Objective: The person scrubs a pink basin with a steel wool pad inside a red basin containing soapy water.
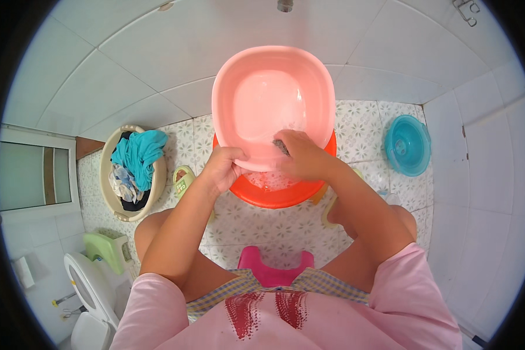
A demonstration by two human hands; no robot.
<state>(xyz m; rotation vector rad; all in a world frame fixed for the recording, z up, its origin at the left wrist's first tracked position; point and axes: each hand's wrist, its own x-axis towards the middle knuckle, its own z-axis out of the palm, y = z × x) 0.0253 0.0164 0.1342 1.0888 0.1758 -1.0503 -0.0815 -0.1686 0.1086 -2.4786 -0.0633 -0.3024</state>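
A pink basin (268,105) is tilted up in front of me, its inside facing me. My left hand (221,168) grips its near left rim, thumb over the edge. My right hand (302,156) is closed on a grey scouring pad (282,147) and presses it against the inner wall near the right front rim. Part of the pad is hidden under my fingers. Beneath the pink basin stands an orange basin (277,200) with sudsy water in it, mostly covered by the pink one.
A cream basket (107,195) on the left holds clothes, a turquoise garment (139,153) on top. At the right, blue basins (407,146) lie on the patterned tile floor (356,111). A pink stool (274,274) is beneath me. A toilet (90,291) and a green stool (103,252) stand lower left.
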